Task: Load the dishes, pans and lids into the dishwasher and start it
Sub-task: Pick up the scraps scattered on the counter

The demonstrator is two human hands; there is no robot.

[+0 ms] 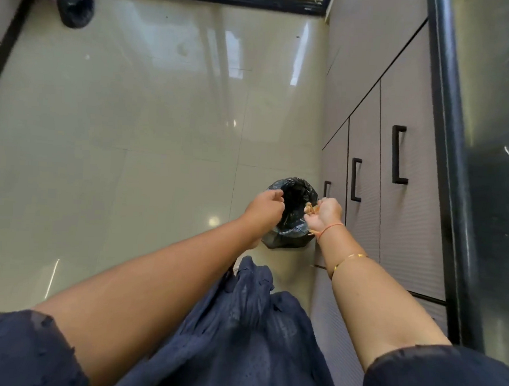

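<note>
A small bin lined with a black plastic bag (295,195) stands on the tiled floor beside the lower cabinets. My left hand (265,206) pinches the bag's left rim and holds it open. My right hand (325,212) hovers over the bin's right edge, its fingers curled round a small clump of brownish food scraps (310,209). No dish, pan, lid or dishwasher is in view.
Grey cabinet doors with black handles (399,154) run along the right under a dark counter edge (450,144). A filled black bag (77,2) lies at the far left corner. Glossy beige floor tiles (133,127) stretch ahead. My dark blue garment (240,325) hangs below.
</note>
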